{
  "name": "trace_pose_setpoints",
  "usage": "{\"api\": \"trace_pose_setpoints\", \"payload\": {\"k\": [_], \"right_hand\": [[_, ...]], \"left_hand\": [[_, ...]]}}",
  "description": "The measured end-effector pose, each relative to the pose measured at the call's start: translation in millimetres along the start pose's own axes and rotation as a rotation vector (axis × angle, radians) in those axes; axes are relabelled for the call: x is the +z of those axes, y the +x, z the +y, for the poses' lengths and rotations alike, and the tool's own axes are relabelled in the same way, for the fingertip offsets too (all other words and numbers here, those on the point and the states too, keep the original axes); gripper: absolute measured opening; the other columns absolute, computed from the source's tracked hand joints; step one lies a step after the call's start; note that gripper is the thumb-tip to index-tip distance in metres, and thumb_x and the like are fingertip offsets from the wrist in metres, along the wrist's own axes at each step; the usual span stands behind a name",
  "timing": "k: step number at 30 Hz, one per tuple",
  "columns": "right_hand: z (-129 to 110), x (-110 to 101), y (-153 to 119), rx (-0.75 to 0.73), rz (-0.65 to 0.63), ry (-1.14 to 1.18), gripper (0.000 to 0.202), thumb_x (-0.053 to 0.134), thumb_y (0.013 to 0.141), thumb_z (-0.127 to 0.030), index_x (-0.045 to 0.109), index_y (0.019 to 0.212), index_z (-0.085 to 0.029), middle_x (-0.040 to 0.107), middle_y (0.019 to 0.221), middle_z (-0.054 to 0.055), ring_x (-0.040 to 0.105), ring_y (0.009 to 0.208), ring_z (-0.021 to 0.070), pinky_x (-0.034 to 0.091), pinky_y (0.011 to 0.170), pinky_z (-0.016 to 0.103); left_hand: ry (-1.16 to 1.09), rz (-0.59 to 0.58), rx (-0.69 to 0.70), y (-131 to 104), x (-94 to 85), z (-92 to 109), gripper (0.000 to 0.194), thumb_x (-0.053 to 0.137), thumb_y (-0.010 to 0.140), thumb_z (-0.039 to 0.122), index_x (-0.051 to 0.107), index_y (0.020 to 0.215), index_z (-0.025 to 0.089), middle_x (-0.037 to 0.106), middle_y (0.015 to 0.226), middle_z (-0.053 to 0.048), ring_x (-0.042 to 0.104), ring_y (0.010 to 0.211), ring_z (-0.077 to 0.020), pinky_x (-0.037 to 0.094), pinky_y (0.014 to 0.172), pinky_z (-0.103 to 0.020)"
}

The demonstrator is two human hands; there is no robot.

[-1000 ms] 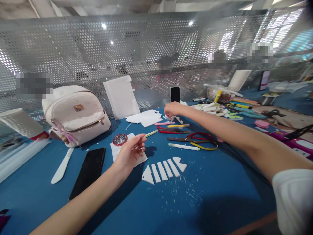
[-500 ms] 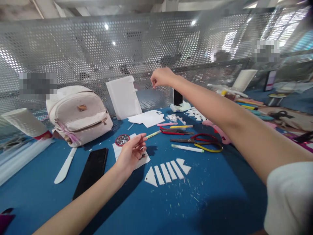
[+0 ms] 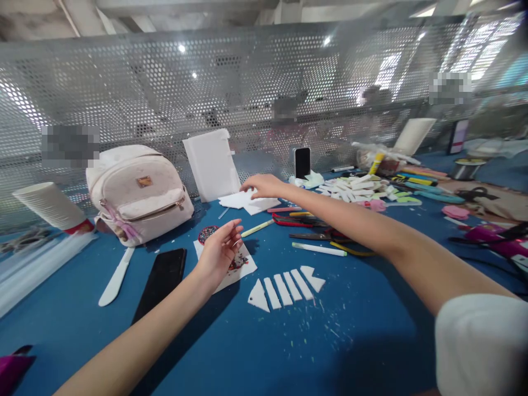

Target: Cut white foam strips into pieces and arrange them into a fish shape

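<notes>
My left hand (image 3: 219, 250) hovers palm-up with loosely bent, parted fingers, nothing visible in it. Beneath it lies a white paper (image 3: 243, 269) with dark and red bits, beside a round red-rimmed piece filled with dark speckles (image 3: 207, 234). Over the white sheets (image 3: 260, 205) at the back, my right hand (image 3: 264, 186) reaches in from the right, fingers apart and bent down; whether they touch a sheet I cannot tell. In front, white cut pieces form a fish shape: a pointed head (image 3: 259, 297), several strips (image 3: 282, 290) and a notched tail (image 3: 313, 279).
Left are a pale backpack (image 3: 140, 192), black phone (image 3: 163, 280), white plastic knife (image 3: 116, 278) and stacked paper cups (image 3: 51, 206). A white marker (image 3: 319, 249), partly covered scissors (image 3: 311, 237) and a pile of white pieces (image 3: 357, 188) lie right. A perforated metal screen (image 3: 247, 77) stands behind.
My right hand has come down from in front of the screen to the white sheets, and its fingers have spread. My left hand stays over the paper, baring more of its dark and red bits.
</notes>
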State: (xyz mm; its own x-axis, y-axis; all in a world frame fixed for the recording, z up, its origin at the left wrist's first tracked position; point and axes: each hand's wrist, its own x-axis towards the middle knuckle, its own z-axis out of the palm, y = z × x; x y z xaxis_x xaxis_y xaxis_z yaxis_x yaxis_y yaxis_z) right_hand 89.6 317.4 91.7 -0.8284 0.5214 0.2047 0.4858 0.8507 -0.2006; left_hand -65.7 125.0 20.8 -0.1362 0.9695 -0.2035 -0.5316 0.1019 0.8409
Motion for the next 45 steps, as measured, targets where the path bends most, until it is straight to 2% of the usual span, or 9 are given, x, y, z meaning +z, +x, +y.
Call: {"api": "trace_pose_setpoints", "payload": {"k": [4, 9, 14, 21, 27, 31, 38, 41, 45], "right_hand": [[-34.4, 2.0, -36.6, -0.145, 0.011, 0.369, 0.045, 0.069, 0.09, -0.027, 0.063, 0.135, -0.023, 0.074, 0.111, 0.004, 0.067, 0.095, 0.0151, 0.051, 0.082, 0.025], [-60.4, 6.0, -74.7, -0.182, 0.046, 0.691, 0.022, 0.067, 0.087, -0.034, 0.08, 0.099, -0.021, 0.077, 0.092, 0.003, 0.069, 0.085, 0.0151, 0.052, 0.08, 0.027], [-53.4, 2.4, -101.6, -0.074, 0.159, 0.834, 0.018, 0.074, 0.081, -0.037, 0.081, 0.088, -0.021, 0.079, 0.091, 0.004, 0.07, 0.087, 0.0173, 0.053, 0.082, 0.03], [-33.3, -5.7, -136.9, 0.163, 0.276, 0.867, 0.017, 0.077, 0.08, -0.037, 0.082, 0.087, -0.023, 0.079, 0.09, 0.005, 0.07, 0.083, 0.0175, 0.054, 0.08, 0.031], [-13.8, -3.8, -146.5, 0.263, 0.334, 0.857, 0.015, 0.076, 0.08, -0.037, 0.082, 0.087, -0.025, 0.079, 0.095, 0.005, 0.07, 0.089, 0.0191, 0.054, 0.084, 0.034], [-17.1, -3.6, -147.2, 0.272, 0.329, 0.858, 0.012, 0.076, 0.08, -0.035, 0.082, 0.085, -0.025, 0.079, 0.094, 0.005, 0.071, 0.091, 0.0197, 0.054, 0.085, 0.034], [-44.8, -1.3, -138.6, 0.227, 0.282, 0.894, 0.015, 0.077, 0.08, -0.037, 0.082, 0.087, -0.025, 0.079, 0.091, 0.004, 0.071, 0.087, 0.0178, 0.053, 0.083, 0.032], [-52.7, 1.0, -133.0, 0.202, 0.269, 0.908, 0.016, 0.077, 0.079, -0.036, 0.082, 0.089, -0.024, 0.079, 0.089, 0.004, 0.07, 0.083, 0.0175, 0.053, 0.08, 0.031], [-57.2, 5.3, -126.7, 0.181, 0.275, 0.922, 0.014, 0.077, 0.08, -0.035, 0.082, 0.087, -0.023, 0.079, 0.091, 0.004, 0.07, 0.087, 0.0182, 0.052, 0.084, 0.032]], "left_hand": [[0.002, -0.058, -0.021, 3.5, -2.0, 2.6, 0.021, 0.062, 0.098, 0.031, 0.063, 0.11, 0.014, 0.066, 0.1, -0.004, 0.064, 0.078, -0.0122, 0.057, 0.068, -0.027], [0.061, -0.227, -0.09, -2.1, 1.2, 1.1, 0.017, 0.062, 0.098, 0.029, 0.063, 0.105, 0.013, 0.063, 0.086, 0.0, 0.058, 0.063, -0.0078, 0.052, 0.056, -0.02], [0.137, -0.329, -0.083, -10.0, 5.1, 5.0, 0.014, 0.063, 0.098, 0.026, 0.063, 0.104, 0.013, 0.06, 0.078, 0.003, 0.052, 0.054, -0.005, 0.047, 0.049, -0.017], [0.167, -0.243, 0.001, -1.0, -3.1, 18.2, 0.016, 0.063, 0.097, 0.026, 0.063, 0.106, 0.012, 0.062, 0.083, 0.001, 0.056, 0.059, -0.0065, 0.05, 0.053, -0.019], [0.215, -0.189, 0.082, 9.0, -14.9, 23.8, 0.019, 0.063, 0.097, 0.028, 0.063, 0.108, 0.013, 0.064, 0.089, -0.001, 0.06, 0.065, -0.0084, 0.053, 0.057, -0.021], [0.286, -0.185, 0.14, 9.9, -16.9, 23.6, 0.021, 0.064, 0.097, 0.03, 0.063, 0.11, 0.013, 0.066, 0.096, -0.003, 0.063, 0.073, -0.0108, 0.056, 0.064, -0.025], [0.458, -0.289, 0.251, -13.4, 5.0, 18.5, 0.031, 0.068, 0.094, 0.026, 0.062, 0.122, 0.016, 0.066, 0.118, -0.007, 0.065, 0.081, -0.0124, 0.058, 0.071, -0.029], [0.547, -0.359, 0.284, -23.4, 13.6, 15.5, 0.035, 0.071, 0.091, 0.023, 0.062, 0.125, 0.018, 0.068, 0.117, -0.007, 0.065, 0.077, -0.0112, 0.058, 0.073, -0.029], [0.623, -0.382, 0.353, -25.7, 15.1, 13.5, 0.031, 0.073, 0.089, 0.024, 0.065, 0.119, 0.017, 0.069, 0.115, -0.007, 0.068, 0.095, -0.0171, 0.058, 0.087, -0.037]]}}
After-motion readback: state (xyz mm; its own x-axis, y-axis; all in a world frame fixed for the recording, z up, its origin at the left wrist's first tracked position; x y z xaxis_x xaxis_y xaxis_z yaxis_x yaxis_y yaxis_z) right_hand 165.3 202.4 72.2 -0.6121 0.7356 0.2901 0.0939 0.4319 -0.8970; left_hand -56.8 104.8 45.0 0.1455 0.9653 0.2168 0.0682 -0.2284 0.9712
